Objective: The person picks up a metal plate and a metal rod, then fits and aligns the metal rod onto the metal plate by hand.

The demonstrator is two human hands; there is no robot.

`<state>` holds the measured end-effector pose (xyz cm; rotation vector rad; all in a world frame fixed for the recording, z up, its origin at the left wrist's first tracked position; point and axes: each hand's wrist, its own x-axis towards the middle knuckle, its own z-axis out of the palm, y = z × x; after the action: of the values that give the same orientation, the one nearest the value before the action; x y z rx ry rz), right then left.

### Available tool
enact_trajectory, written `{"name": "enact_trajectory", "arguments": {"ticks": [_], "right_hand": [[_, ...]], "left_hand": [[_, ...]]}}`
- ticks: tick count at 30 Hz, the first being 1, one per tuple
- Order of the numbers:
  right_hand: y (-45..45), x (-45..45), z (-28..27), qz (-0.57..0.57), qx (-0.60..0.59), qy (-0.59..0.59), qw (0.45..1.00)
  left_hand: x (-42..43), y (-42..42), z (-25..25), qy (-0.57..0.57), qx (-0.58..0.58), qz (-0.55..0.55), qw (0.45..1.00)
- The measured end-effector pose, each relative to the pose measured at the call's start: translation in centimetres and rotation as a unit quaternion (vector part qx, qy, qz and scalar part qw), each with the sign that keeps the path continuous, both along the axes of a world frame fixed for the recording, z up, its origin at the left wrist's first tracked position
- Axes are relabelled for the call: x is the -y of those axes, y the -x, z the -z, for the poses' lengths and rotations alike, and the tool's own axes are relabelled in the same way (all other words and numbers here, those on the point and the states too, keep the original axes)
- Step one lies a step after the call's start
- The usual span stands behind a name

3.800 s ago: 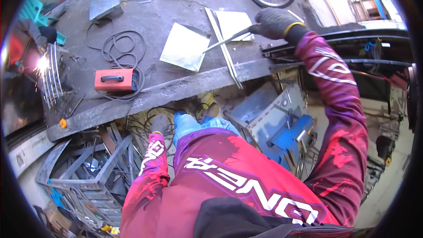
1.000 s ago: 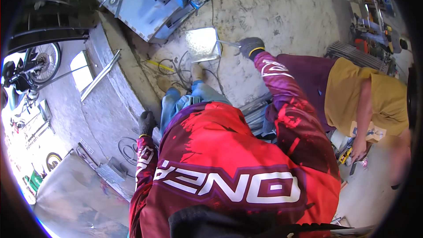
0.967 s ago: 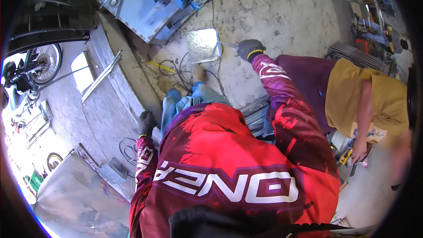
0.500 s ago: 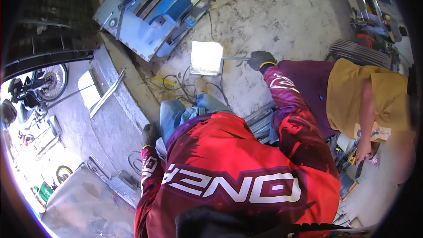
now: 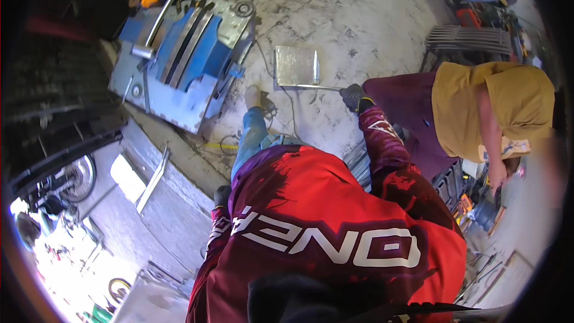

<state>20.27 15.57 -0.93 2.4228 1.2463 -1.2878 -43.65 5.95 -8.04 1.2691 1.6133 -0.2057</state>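
My right hand (image 5: 357, 97), in a dark glove, is closed around a thin metal rod (image 5: 320, 87). The rod runs left to a square, silvery metal plate (image 5: 296, 64), which is over the concrete floor ahead of me. Whether the plate touches the floor, I cannot tell. My left hand (image 5: 222, 196), also gloved, hangs low by my left side. My red shirt hides part of it, and its fingers do not show clearly.
A blue and grey metal machine (image 5: 173, 63) stands ahead on the left, with a cable trailing across the floor. At my right is a person in a mustard shirt (image 5: 466, 107). Metal bars (image 5: 469, 39) lie beyond them. A raised concrete edge (image 5: 179, 155) borders the left.
My left foot has stepped forward, and the view has shifted. The plate has turned and lost its bright glare, while my right hand keeps its grip on the rod.
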Motion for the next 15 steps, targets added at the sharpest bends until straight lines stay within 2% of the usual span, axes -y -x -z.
{"name": "enact_trajectory", "arguments": {"ticks": [1, 2, 3, 5, 6, 7, 9, 10, 11, 12, 13, 14, 15], "right_hand": [[0.9, -1.1, -1.3, 0.236, -0.052, -0.024, 0.970], [2.1, -2.8, -3.6, 0.243, -0.046, -0.021, 0.969], [3.0, -4.4, -5.4, 0.299, -0.096, -0.033, 0.949], [3.7, -6.6, -5.6, 0.362, -0.178, -0.055, 0.913], [3.1, -7.2, -2.2, 0.370, -0.181, -0.057, 0.909], [2.0, -7.1, 3.4, 0.231, -0.137, -0.169, 0.948], [1.9, -8.2, 4.9, 0.094, -0.084, -0.268, 0.955], [3.7, -10.5, 2.0, 0.280, -0.105, -0.182, 0.937], [4.6, -12.0, 0.0, 0.453, -0.122, -0.091, 0.878], [4.2, -12.1, 1.0, 0.461, -0.123, -0.093, 0.874], [3.3, -11.8, 3.4, 0.293, 0.006, -0.128, 0.948], [2.4, -11.7, 4.6, 0.108, 0.137, -0.150, 0.973], [1.9, -12.1, 4.3, -0.055, 0.164, -0.111, 0.979]], "left_hand": [[-4.1, -1.9, -1.4, -0.019, -0.051, 0.181, 0.982], [-6.6, -3.3, -2.4, -0.034, -0.101, 0.354, 0.929], [-7.6, -2.5, 0.2, -0.145, -0.104, 0.398, 0.900], [-12.5, -3.5, 0.2, -0.149, -0.048, 0.355, 0.922], [-16.1, -4.3, -0.8, -0.147, -0.007, 0.331, 0.932], [-18.8, -5.1, -0.1, -0.149, -0.008, 0.342, 0.928], [-21.8, -6.1, 2.2, -0.304, 0.054, 0.369, 0.877], [-22.9, -6.9, 1.5, -0.296, 0.055, 0.378, 0.875], [-24.2, -8.4, -0.3, -0.190, 0.111, 0.207, 0.953], [-25.8, -9.9, -1.9, -0.080, 0.160, 0.025, 0.984], [-27.1, -11.0, -3.1, -0.047, 0.152, 0.015, 0.987], [-27.8, -11.2, -2.3, -0.046, 0.155, 0.022, 0.987], [-27.8, -10.8, -0.3, -0.095, 0.176, 0.092, 0.976]]}}
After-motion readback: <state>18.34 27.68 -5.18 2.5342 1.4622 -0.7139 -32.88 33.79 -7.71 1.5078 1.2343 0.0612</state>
